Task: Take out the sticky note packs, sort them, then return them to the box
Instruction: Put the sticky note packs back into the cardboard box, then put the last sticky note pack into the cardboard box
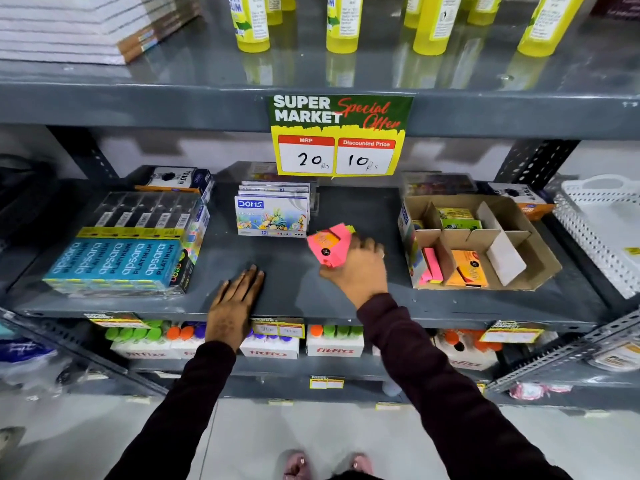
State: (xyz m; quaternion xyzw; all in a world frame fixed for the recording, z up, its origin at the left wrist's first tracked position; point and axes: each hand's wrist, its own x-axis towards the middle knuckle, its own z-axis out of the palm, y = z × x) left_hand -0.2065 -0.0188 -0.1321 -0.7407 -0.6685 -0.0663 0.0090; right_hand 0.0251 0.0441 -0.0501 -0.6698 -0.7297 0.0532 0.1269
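My right hand (358,268) grips a bunch of pink sticky note packs (329,247) over the middle of the grey shelf (277,271); a yellow-green edge shows behind them. My left hand (235,306) lies flat on the shelf's front edge, fingers spread, holding nothing. To the right stands the open cardboard box (519,237) with dividers. Its front compartments hold pink packs (433,266) and orange packs (469,268); green and yellow packs (457,218) sit in a back compartment. The right-hand compartments look bare.
Apsara pencil boxes (117,261) fill the shelf's left side, and DOMS colour boxes (272,213) stand behind the middle. A price sign (341,136) hangs from the shelf above. A white perforated tray (602,230) sits far right. Bottles stand on the lower shelf.
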